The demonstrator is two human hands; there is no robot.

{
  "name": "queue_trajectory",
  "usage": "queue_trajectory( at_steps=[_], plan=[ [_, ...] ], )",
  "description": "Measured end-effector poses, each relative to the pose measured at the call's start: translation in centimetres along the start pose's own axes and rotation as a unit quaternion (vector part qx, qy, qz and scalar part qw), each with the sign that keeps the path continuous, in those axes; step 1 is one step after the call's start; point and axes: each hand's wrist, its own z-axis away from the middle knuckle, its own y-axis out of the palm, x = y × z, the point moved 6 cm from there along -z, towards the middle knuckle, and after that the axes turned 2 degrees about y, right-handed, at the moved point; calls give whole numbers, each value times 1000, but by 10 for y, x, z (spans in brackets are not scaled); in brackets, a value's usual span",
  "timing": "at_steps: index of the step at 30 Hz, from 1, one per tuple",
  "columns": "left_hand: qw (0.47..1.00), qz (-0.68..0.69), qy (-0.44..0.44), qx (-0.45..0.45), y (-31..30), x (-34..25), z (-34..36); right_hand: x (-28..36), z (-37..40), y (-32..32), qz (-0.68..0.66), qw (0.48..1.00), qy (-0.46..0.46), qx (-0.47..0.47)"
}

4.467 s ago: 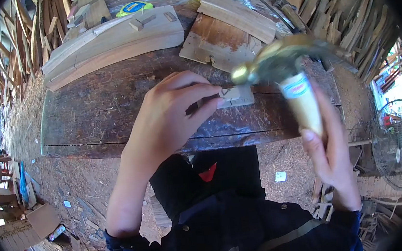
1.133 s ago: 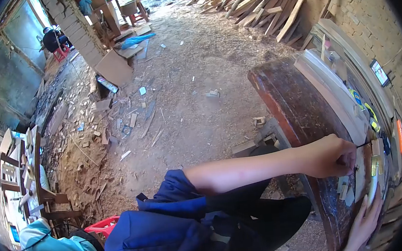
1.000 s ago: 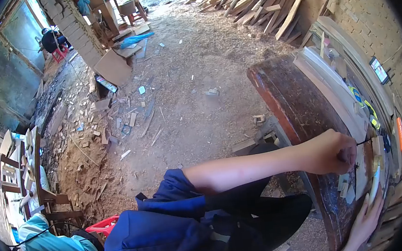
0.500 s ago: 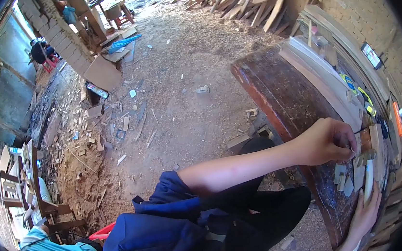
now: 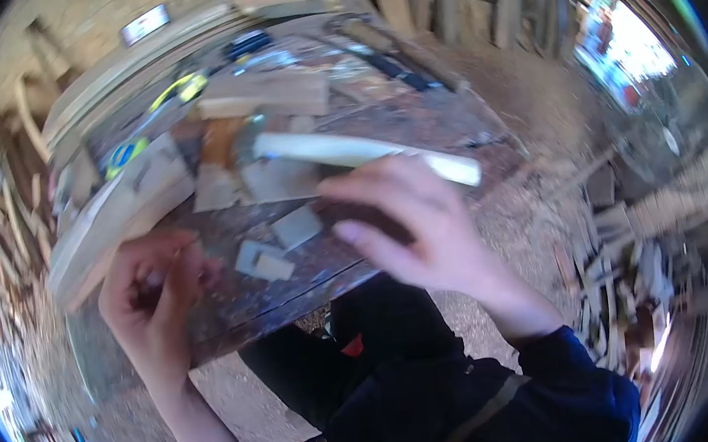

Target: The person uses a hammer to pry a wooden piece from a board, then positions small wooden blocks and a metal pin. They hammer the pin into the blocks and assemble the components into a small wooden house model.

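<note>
Blurred by motion, my left hand (image 5: 156, 291) is raised over the near left part of the workbench (image 5: 326, 283). Its fingers are curled in a pinch; whatever is between them is too small to make out. My right hand (image 5: 422, 223) hovers beside a hammer (image 5: 364, 149) with a pale handle, thumb and fingers apart. The knuckles overlap the handle's lower edge in view. The hammer's head lies by an orange-brown block (image 5: 217, 145). Between my hands, several small flat pale pieces (image 5: 297, 227) lie on the bench.
Pale boards (image 5: 127, 213) lie at the left, with a wood block (image 5: 265, 96) behind the hammer. A tape measure (image 5: 124, 157), a dark-handled tool (image 5: 395, 68) and a phone (image 5: 145, 25) are farther back. Wood scraps (image 5: 632, 271) litter the floor at right.
My view has swung from the room and floor round to the bench. My right hand, earlier against the hammer's handle, now has its fingers apart beside it. My left hand stays pinched.
</note>
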Motion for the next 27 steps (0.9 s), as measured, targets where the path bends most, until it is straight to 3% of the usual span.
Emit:
queue_trajectory(
  at_steps=[5, 7, 10, 13, 14, 15, 17, 19, 21, 23, 25, 27],
  plan=[
    [998, 6, 13, 67, 19, 14, 6, -4, 63, -1, -44, 988, -36, -147],
    [997, -16, 1, 77, 21, 18, 11, -9, 100, -3, -26, 987, -51, -152],
    [995, -37, 3, 88, 15, 23, 15, -7, 144, -5, 56, 992, -15, -114],
    [993, -66, 10, 101, 10, 34, 15, -9, 157, 10, -12, 991, 123, 59],
    [992, -69, 13, 100, 12, 37, 15, -29, 178, 24, -184, 928, 295, 134],
    [992, -71, 18, 101, 14, 38, 14, -54, 220, 43, -313, 872, 362, 103],
    [988, -110, 46, 97, 9, 35, 21, -76, 297, 33, -524, 652, 529, 146],
    [985, -136, 62, 91, 4, 33, 25, -72, 360, -13, -630, 508, 585, -54],
    [983, -151, 60, 87, 4, 34, 28, -69, 414, -59, -710, 494, 450, -224],
    [978, -168, 87, 87, 4, 33, 29, -40, 432, -104, -723, 479, 404, -291],
    [975, -171, 108, 87, 4, 32, 30, -16, 444, -127, -746, 476, 383, -264],
    [977, -161, 118, 79, 3, 32, 32, 15, 428, -140, -658, 501, 478, -296]
  ],
)
